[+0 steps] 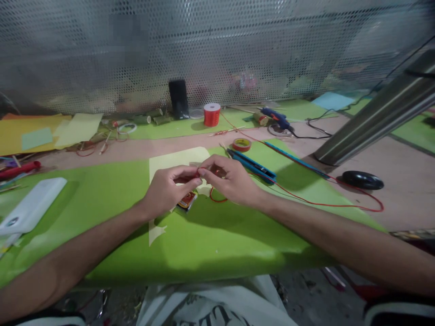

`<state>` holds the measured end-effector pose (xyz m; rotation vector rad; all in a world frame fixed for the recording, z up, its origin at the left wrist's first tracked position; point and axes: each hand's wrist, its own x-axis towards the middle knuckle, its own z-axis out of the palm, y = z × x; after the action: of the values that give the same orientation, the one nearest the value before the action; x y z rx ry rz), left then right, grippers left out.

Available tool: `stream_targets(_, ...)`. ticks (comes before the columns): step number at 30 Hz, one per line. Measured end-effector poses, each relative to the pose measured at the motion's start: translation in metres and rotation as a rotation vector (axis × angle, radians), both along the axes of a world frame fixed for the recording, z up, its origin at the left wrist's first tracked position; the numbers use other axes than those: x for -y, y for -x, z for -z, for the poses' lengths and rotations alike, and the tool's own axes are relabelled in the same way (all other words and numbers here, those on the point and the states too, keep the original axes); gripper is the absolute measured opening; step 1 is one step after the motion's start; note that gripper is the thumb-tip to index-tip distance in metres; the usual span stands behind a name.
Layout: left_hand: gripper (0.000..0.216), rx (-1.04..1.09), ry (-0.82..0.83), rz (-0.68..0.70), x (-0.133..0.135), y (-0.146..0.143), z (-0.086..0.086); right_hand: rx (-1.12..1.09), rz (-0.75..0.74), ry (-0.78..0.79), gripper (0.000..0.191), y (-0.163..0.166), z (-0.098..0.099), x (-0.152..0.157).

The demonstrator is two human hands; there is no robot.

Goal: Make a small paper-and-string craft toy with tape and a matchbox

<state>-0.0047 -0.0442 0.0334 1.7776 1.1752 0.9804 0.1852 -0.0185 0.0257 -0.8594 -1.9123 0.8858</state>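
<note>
My left hand point(166, 188) and my right hand point(233, 181) meet over the green-covered table, fingertips pinched together. A small red bit of cord shows between them. The thin red cord point(326, 205) loops below my right hand and runs off to the right, then back towards the red spool point(211, 117) at the rear. Under my left hand lies a small box with a red and yellow label point(186, 200), partly hidden. Beneath the hands is a cut pale yellow sheet of paper point(163, 160). A blue cutter knife point(253, 165) lies just beyond my right hand.
A roll of red tape point(242, 144), a blue strip point(295, 159) and a black oval object point(362, 179) lie to the right. Farther back are a glue gun point(277, 117) and a black phone point(178, 99). A metal post point(377, 108) slants at right; a white power bank point(34, 206) lies left.
</note>
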Motion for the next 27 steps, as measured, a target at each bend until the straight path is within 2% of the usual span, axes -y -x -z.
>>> stream_targets(7,0.028,-0.074,-0.070,-0.034,-0.0027,0.0033,0.0018,0.030,-0.036,-0.009,0.019,0.0007,0.0008,-0.0001)
stream_targets(19,0.020,0.064,0.022,-0.015,-0.0044,0.0015,-0.0044,0.074,-0.046,-0.011,0.012,0.0009,-0.0009,0.0004)
stream_targets(27,0.016,0.015,-0.020,-0.014,-0.0047,0.0030,-0.0055,0.089,-0.037,0.002,0.013,0.0008,-0.0013,0.0001)
